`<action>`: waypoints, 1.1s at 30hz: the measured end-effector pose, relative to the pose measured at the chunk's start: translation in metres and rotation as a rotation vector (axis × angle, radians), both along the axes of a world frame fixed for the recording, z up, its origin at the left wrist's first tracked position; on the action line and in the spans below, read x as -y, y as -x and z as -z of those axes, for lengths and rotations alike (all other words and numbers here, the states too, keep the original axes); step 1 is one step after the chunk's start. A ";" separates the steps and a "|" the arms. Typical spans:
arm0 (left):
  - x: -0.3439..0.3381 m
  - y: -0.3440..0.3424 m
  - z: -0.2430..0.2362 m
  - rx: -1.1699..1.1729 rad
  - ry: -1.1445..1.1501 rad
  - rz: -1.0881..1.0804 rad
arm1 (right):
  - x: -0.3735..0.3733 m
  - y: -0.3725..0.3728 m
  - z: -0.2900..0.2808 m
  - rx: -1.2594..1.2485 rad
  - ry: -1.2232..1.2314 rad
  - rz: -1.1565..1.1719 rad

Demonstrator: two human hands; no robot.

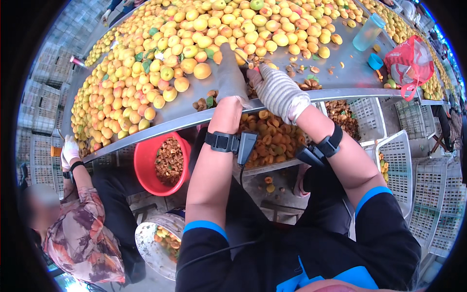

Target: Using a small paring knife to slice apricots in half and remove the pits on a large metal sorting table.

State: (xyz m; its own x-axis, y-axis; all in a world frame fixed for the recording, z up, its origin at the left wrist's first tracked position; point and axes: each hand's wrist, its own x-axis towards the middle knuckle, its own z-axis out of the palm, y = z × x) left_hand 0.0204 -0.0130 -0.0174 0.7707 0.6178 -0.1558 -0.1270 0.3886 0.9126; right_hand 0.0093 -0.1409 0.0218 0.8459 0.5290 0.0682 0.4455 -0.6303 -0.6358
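My left hand (229,75), in a plain grey-beige glove, reaches over the metal table's near edge. Its fingers are closed around a yellow apricot (241,57), partly hidden by the glove. Close on its right is my right hand (278,91), in a grey-and-white striped glove, gripping a small knife (242,58) whose thin blade points at that apricot. Most of the knife's handle is hidden in the fist. Brown apricot stones (309,84) lie beside both hands. Directly below the table edge, a crate holds split apricot halves (272,138).
Whole apricots (199,29) cover much of the metal table (187,111). A red bucket (141,160) with stones and a white bucket (146,243) stand below, left. A bottle (368,33) and red bag (408,63) lie right. A co-worker (85,228) sits left; crates (396,168) stand right.
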 end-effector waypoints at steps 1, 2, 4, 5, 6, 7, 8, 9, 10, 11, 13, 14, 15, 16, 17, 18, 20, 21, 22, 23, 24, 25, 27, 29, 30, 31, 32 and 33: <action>0.002 0.002 -0.003 -0.049 -0.017 0.007 | 0.000 -0.006 -0.002 -0.004 -0.018 0.006; 0.005 0.005 -0.006 -0.069 -0.151 0.025 | 0.000 -0.011 -0.004 0.007 -0.056 0.014; 0.008 0.013 -0.009 -0.195 -0.397 0.088 | 0.003 -0.019 -0.008 -0.166 -0.080 -0.025; 0.009 0.015 -0.010 -0.176 -0.397 0.090 | 0.003 -0.021 -0.010 -0.241 -0.134 -0.031; 0.009 0.016 -0.011 -0.138 -0.403 0.072 | 0.003 -0.020 -0.010 -0.320 -0.166 -0.042; 0.008 0.016 -0.011 -0.102 -0.407 0.054 | 0.005 -0.018 -0.010 -0.289 -0.141 -0.044; 0.006 0.015 -0.009 -0.068 -0.409 0.038 | 0.005 -0.013 -0.009 -0.216 -0.112 -0.059; 0.003 0.012 -0.007 -0.055 -0.239 -0.008 | 0.004 -0.008 -0.008 -0.142 -0.083 -0.073; 0.000 0.008 -0.006 -0.040 -0.070 -0.053 | 0.003 -0.005 -0.008 -0.093 -0.033 -0.050; -0.003 0.004 -0.003 -0.050 0.109 -0.091 | 0.005 0.002 -0.006 -0.087 0.061 -0.040; -0.007 0.000 0.004 -0.018 0.092 -0.063 | 0.004 0.004 -0.004 -0.108 0.075 -0.030; -0.006 0.000 0.008 -0.052 0.051 -0.058 | 0.003 0.003 -0.004 -0.100 0.044 -0.050; -0.006 -0.001 0.012 -0.076 -0.130 -0.021 | 0.001 -0.001 -0.003 -0.010 0.032 -0.027; -0.004 0.000 0.016 -0.086 -0.237 0.022 | -0.001 -0.006 -0.003 -0.012 0.014 -0.022; -0.004 0.001 0.018 -0.125 -0.299 0.069 | -0.003 -0.012 -0.004 -0.039 0.008 -0.030; -0.004 0.001 0.020 -0.118 -0.372 0.119 | -0.006 -0.017 -0.004 -0.072 0.004 -0.022; -0.008 -0.001 0.021 -0.114 -0.265 0.081 | -0.008 -0.017 -0.004 -0.212 -0.087 -0.063; -0.010 -0.003 0.022 -0.062 -0.270 0.035 | -0.009 -0.015 -0.003 -0.241 -0.115 -0.070; -0.012 -0.004 0.022 -0.021 -0.180 -0.003 | -0.008 -0.012 -0.003 -0.274 -0.136 -0.069; -0.013 -0.005 0.023 -0.008 -0.239 -0.018 | -0.009 -0.005 -0.001 -0.105 -0.101 -0.099; -0.012 -0.006 0.024 -0.007 -0.201 -0.024 | -0.001 0.002 -0.001 -0.046 0.044 -0.091; -0.012 -0.006 0.025 -0.009 -0.160 -0.032 | -0.002 0.005 -0.001 -0.003 0.063 -0.068; -0.009 -0.005 0.027 -0.007 -0.073 -0.050 | -0.001 0.008 -0.001 0.052 0.095 -0.039; -0.007 -0.004 0.027 -0.040 0.026 -0.029 | -0.005 0.006 -0.001 0.102 0.086 0.007; -0.008 -0.003 0.025 -0.074 0.080 -0.002 | -0.009 0.003 -0.002 0.063 0.121 0.007; -0.008 -0.003 0.024 -0.107 0.121 -0.012 | -0.013 0.002 -0.003 0.059 0.109 0.004; -0.009 -0.003 0.022 -0.071 0.154 0.001 | -0.016 0.000 -0.004 0.038 0.111 0.008; -0.008 -0.003 0.021 -0.031 0.175 -0.025 | -0.018 -0.001 -0.006 0.007 0.073 0.011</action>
State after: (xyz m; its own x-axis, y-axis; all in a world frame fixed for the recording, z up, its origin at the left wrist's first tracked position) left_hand 0.0233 -0.0046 -0.0382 0.7486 0.5981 -0.2861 -0.1114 0.5389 0.8350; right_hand 0.0108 -0.1229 0.0281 0.8513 0.5234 0.0356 0.4425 -0.6800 -0.5846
